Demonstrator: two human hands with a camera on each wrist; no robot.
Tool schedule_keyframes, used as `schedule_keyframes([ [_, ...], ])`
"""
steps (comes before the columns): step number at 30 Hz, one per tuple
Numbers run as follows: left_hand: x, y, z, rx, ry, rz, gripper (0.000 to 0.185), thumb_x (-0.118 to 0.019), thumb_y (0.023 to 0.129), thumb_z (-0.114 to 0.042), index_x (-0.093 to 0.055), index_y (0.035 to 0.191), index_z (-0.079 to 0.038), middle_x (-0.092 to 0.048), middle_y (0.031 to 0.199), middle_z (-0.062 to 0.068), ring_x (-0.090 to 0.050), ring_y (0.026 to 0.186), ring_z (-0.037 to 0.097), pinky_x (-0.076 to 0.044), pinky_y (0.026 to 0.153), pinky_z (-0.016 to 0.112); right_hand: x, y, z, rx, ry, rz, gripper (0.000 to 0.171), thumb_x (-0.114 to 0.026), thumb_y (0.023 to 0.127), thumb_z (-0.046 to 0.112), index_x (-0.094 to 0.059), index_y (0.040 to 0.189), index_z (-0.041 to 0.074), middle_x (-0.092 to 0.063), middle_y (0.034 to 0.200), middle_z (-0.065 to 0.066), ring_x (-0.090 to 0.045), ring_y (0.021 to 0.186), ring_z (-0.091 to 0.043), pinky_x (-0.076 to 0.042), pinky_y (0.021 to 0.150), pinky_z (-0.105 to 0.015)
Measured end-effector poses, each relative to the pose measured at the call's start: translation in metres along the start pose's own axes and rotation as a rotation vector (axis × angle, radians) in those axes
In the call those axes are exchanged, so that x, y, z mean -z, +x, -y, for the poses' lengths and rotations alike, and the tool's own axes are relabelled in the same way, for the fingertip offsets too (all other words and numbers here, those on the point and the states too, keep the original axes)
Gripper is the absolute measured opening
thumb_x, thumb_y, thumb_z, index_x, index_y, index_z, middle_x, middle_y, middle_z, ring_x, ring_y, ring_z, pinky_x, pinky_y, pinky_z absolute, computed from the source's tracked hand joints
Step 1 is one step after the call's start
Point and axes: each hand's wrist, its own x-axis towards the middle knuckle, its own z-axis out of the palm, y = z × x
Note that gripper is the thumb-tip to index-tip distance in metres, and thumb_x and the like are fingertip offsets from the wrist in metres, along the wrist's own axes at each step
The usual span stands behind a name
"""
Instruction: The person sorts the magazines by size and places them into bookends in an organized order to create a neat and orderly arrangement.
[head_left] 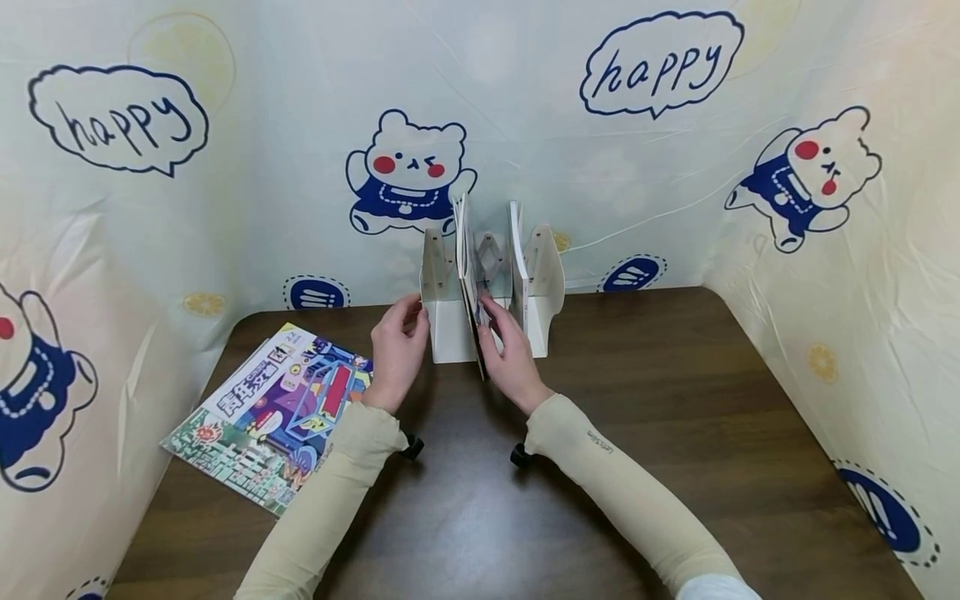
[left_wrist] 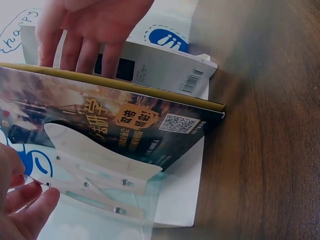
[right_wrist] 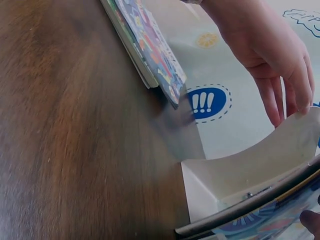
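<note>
A white expandable bookend rack [head_left: 453, 333] stands at the table's back edge. My left hand [head_left: 399, 350] pinches the edge of its left side panel [right_wrist: 270, 150], thumb on one face and fingers on the other. A dark-covered magazine [left_wrist: 145, 120] stands upright in the rack, spine edge yellow. My right hand [head_left: 513, 358] is just right of that magazine; its extended fingers reach down along its side in the left wrist view. Another pale book [head_left: 519, 267] stands farther right, near the right panel [head_left: 546, 267]. The right fingertips are partly hidden behind the magazine.
Colourful magazines [head_left: 281, 417] lie stacked flat on the dark wooden table [head_left: 480, 517], left of the rack and partly behind the left forearm. A pale patterned curtain [head_left: 525, 150] hangs close behind the rack and along both sides.
</note>
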Motion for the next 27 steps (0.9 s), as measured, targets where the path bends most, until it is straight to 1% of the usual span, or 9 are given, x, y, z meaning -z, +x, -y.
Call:
schedule_keyframes([
  [2,0.001,0.001,0.000,0.004,-0.003,0.004,0.033,-0.062,0.106,-0.019,-0.065,0.137,-0.010,-0.069,0.128,0.013,-0.069,0.112,0.027,-0.061,0.092,0.043,0.003,-0.001,0.001,0.008,-0.023,0.003,0.046,-0.050,0.107,0.008,-0.047,0.152,0.000,-0.050,0.153,-0.020,-0.050,0.141,-0.033,-0.044,0.116,-0.046],
  [5,0.002,0.001,0.000,0.007,-0.007,0.009,0.033,-0.062,0.106,-0.019,-0.065,0.137,-0.009,-0.069,0.129,0.014,-0.069,0.113,0.028,-0.061,0.093,0.045,0.007,-0.004,0.001,0.005,-0.050,0.011,0.042,-0.050,0.106,0.007,-0.051,0.148,-0.001,-0.055,0.148,-0.020,-0.053,0.138,-0.034,-0.045,0.115,-0.046],
  [8,0.002,0.000,0.000,0.007,-0.007,0.010,0.033,-0.062,0.106,-0.019,-0.065,0.137,-0.009,-0.069,0.129,0.015,-0.069,0.113,0.028,-0.060,0.094,0.046,0.010,-0.008,0.003,-0.002,-0.046,0.022,0.039,-0.050,0.105,0.005,-0.055,0.143,-0.003,-0.058,0.141,-0.021,-0.057,0.132,-0.037,-0.048,0.112,-0.049],
  [11,0.003,-0.001,0.000,0.001,-0.007,0.010,0.033,-0.062,0.106,-0.020,-0.065,0.137,-0.009,-0.069,0.129,0.015,-0.069,0.113,0.028,-0.060,0.094,0.045,0.014,-0.012,0.006,-0.014,-0.031,0.044,0.035,-0.049,0.105,0.004,-0.057,0.139,-0.003,-0.060,0.135,-0.023,-0.060,0.127,-0.037,-0.051,0.109,-0.049],
  [15,0.003,-0.001,0.000,-0.002,0.002,0.007,0.032,-0.063,0.105,-0.018,-0.066,0.136,-0.010,-0.070,0.128,0.013,-0.069,0.112,0.027,-0.060,0.094,0.045,0.020,-0.018,0.011,-0.033,-0.026,0.077,0.032,-0.050,0.107,0.006,-0.060,0.137,-0.001,-0.062,0.134,-0.020,-0.063,0.123,-0.034,-0.058,0.097,-0.046],
  [18,0.004,-0.002,0.001,-0.001,0.009,0.009,0.031,-0.064,0.104,-0.016,-0.066,0.135,-0.009,-0.070,0.127,0.011,-0.069,0.111,0.026,-0.061,0.093,0.044,0.026,-0.023,0.014,-0.030,-0.029,0.088,0.032,-0.050,0.107,0.007,-0.061,0.136,0.000,-0.063,0.134,-0.018,-0.065,0.121,-0.034,-0.061,0.089,-0.047],
  [19,0.004,-0.002,0.001,-0.001,0.010,0.011,0.031,-0.064,0.104,-0.015,-0.066,0.134,-0.008,-0.070,0.126,0.011,-0.069,0.111,0.026,-0.061,0.093,0.045,0.028,-0.024,0.015,-0.024,-0.031,0.087,0.031,-0.050,0.107,0.007,-0.062,0.135,0.000,-0.063,0.133,-0.017,-0.065,0.120,-0.035,-0.061,0.088,-0.047],
  [23,0.005,-0.004,0.000,0.004,0.017,0.023,0.030,-0.064,0.105,-0.017,-0.067,0.133,-0.009,-0.070,0.126,0.012,-0.069,0.111,0.027,-0.061,0.094,0.045,0.034,-0.030,0.016,0.025,-0.050,0.064,0.028,-0.053,0.104,0.000,-0.065,0.130,0.000,-0.066,0.128,-0.018,-0.066,0.115,-0.034,-0.059,0.093,-0.044],
  [27,0.007,-0.008,-0.002,0.008,0.029,0.023,0.027,-0.065,0.104,-0.017,-0.069,0.130,-0.009,-0.071,0.125,0.011,-0.069,0.111,0.027,-0.060,0.094,0.045,0.039,-0.035,0.019,0.048,-0.053,0.037,0.027,-0.055,0.101,-0.006,-0.067,0.125,-0.003,-0.068,0.124,-0.018,-0.067,0.104,-0.034,-0.057,0.086,-0.038],
])
